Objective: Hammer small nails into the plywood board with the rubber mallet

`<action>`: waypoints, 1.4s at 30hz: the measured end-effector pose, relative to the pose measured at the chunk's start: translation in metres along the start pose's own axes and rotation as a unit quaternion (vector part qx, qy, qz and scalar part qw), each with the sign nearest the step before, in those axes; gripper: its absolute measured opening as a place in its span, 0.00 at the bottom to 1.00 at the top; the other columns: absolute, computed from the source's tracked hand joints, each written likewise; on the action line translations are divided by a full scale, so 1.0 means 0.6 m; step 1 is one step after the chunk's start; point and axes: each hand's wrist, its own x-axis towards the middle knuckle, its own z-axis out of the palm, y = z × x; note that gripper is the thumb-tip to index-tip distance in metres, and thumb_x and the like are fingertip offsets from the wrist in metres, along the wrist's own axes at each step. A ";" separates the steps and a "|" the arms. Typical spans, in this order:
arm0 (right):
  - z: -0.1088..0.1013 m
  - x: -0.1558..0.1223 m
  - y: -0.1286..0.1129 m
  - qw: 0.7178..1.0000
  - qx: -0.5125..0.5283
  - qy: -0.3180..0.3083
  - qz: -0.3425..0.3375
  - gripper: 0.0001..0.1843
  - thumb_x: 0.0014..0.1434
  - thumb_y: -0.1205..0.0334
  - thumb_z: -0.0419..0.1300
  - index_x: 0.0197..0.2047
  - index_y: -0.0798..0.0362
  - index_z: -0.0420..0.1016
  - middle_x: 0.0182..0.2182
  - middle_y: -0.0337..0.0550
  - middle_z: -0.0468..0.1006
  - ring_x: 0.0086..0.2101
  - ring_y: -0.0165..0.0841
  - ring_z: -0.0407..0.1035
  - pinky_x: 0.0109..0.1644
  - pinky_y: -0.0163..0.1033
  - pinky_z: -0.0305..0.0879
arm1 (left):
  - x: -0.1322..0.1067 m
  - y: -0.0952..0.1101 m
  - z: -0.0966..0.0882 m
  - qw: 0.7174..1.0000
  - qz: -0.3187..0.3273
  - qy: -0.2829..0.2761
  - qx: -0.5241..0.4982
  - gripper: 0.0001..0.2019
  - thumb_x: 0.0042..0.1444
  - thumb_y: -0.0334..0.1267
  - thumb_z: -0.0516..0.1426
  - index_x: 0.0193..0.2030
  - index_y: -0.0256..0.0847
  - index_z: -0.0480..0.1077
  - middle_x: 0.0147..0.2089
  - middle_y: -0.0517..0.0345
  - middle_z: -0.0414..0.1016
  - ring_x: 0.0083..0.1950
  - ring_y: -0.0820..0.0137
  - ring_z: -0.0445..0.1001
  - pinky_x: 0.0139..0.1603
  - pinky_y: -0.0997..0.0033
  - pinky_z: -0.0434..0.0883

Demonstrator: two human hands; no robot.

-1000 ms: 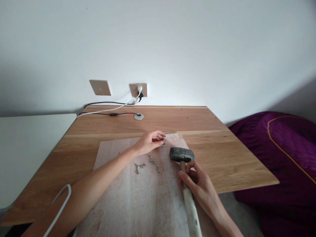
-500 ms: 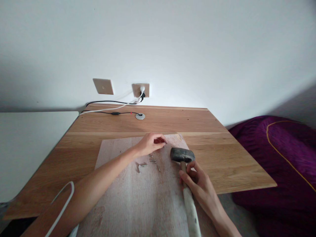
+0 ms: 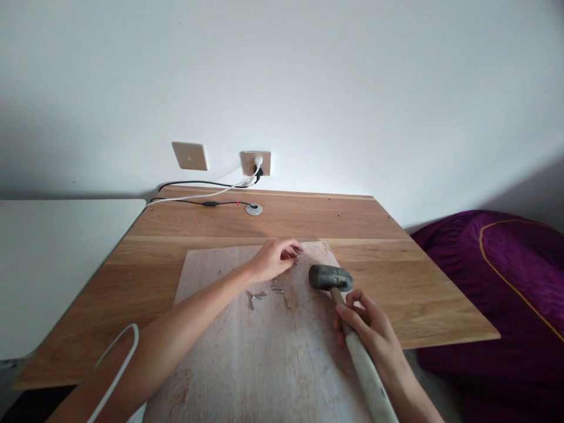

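The mallet's (image 3: 359, 357) handle has swung so its near end points further right across the pale board (image 3: 247, 358) than half a second ago.
Its dark head lies at the board's right edge (much where it was), and the right hand (image 3: 370, 323) has its fingers wrapped round the handle just below that head. The left hand (image 3: 273, 259) is curled over the board's far part; whether its fingers pinch anything, I cannot tell. Small metal pieces (image 3: 277, 289) lie on the board, nearer than that hand. Beyond the board stretches the wooden tabletop (image 3: 423, 294).
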 end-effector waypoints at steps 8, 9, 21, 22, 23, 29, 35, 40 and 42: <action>-0.011 0.002 -0.004 0.999 0.013 0.035 0.007 0.30 0.52 0.37 0.72 0.40 0.45 0.59 0.21 0.32 0.76 0.19 0.29 0.66 0.22 0.31 0.58 | -0.002 -0.003 0.001 0.998 0.048 0.008 0.040 0.14 0.56 0.19 0.59 0.46 0.36 0.76 0.48 0.49 0.81 0.43 0.69 0.83 0.46 0.70 0.79; -0.017 0.005 0.000 0.999 0.004 0.044 0.002 0.31 0.51 0.36 0.72 0.41 0.45 0.59 0.21 0.32 0.76 0.18 0.28 0.64 0.21 0.31 0.56 | -0.002 -0.003 0.002 0.998 0.053 0.009 0.040 0.14 0.57 0.20 0.59 0.47 0.36 0.76 0.48 0.49 0.81 0.43 0.69 0.83 0.46 0.70 0.79; -0.019 -0.007 0.028 0.984 -0.111 0.114 -0.085 0.25 0.57 0.38 0.67 0.37 0.45 0.60 0.21 0.32 0.73 0.22 0.30 0.66 0.25 0.33 0.60 | 0.018 -0.001 0.010 0.998 0.056 0.000 0.024 0.12 0.58 0.19 0.58 0.45 0.35 0.75 0.49 0.50 0.78 0.43 0.70 0.83 0.45 0.73 0.79; -0.016 -0.008 0.028 0.980 -0.127 0.116 -0.095 0.25 0.57 0.37 0.66 0.36 0.46 0.60 0.21 0.33 0.73 0.22 0.31 0.66 0.26 0.33 0.61 | 0.024 0.000 0.013 0.998 0.057 -0.003 0.034 0.13 0.57 0.18 0.58 0.45 0.35 0.75 0.49 0.50 0.79 0.42 0.70 0.83 0.45 0.73 0.79; -0.014 -0.008 0.028 0.978 -0.140 0.117 -0.103 0.25 0.57 0.37 0.65 0.36 0.46 0.60 0.21 0.33 0.72 0.22 0.31 0.66 0.26 0.33 0.61 | 0.030 0.002 0.016 0.997 0.060 -0.009 0.047 0.13 0.57 0.18 0.58 0.45 0.35 0.75 0.48 0.50 0.79 0.42 0.70 0.83 0.45 0.73 0.78; -0.012 -0.006 0.026 0.973 -0.156 0.119 -0.122 0.22 0.60 0.38 0.62 0.36 0.46 0.60 0.20 0.31 0.69 0.21 0.29 0.64 0.25 0.32 0.59 | 0.050 0.013 0.034 0.985 0.100 -0.043 0.132 0.17 0.59 0.17 0.56 0.49 0.39 0.75 0.50 0.52 0.80 0.48 0.68 0.82 0.54 0.68 0.77; -0.009 -0.009 0.018 0.971 -0.166 0.126 -0.114 0.21 0.60 0.41 0.63 0.35 0.46 0.60 0.21 0.32 0.70 0.22 0.30 0.65 0.25 0.33 0.60 | 0.044 0.019 0.036 0.970 0.142 -0.069 0.184 0.19 0.60 0.17 0.54 0.52 0.41 0.75 0.53 0.52 0.79 0.56 0.64 0.79 0.60 0.65 0.73; -0.010 -0.009 0.023 0.975 -0.149 0.121 -0.108 0.21 0.59 0.41 0.64 0.36 0.46 0.60 0.21 0.32 0.70 0.22 0.30 0.65 0.26 0.33 0.61 | 0.042 0.032 0.037 0.954 0.159 -0.100 0.236 0.20 0.62 0.18 0.51 0.54 0.41 0.74 0.57 0.50 0.77 0.54 0.64 0.79 0.58 0.63 0.75; -0.010 -0.009 0.024 0.976 -0.146 0.121 -0.107 0.21 0.59 0.41 0.64 0.36 0.46 0.61 0.22 0.32 0.71 0.23 0.31 0.65 0.27 0.33 0.61 | 0.041 0.037 0.036 0.945 0.162 -0.119 0.257 0.20 0.63 0.18 0.51 0.54 0.40 0.74 0.57 0.49 0.76 0.54 0.63 0.79 0.56 0.63 0.76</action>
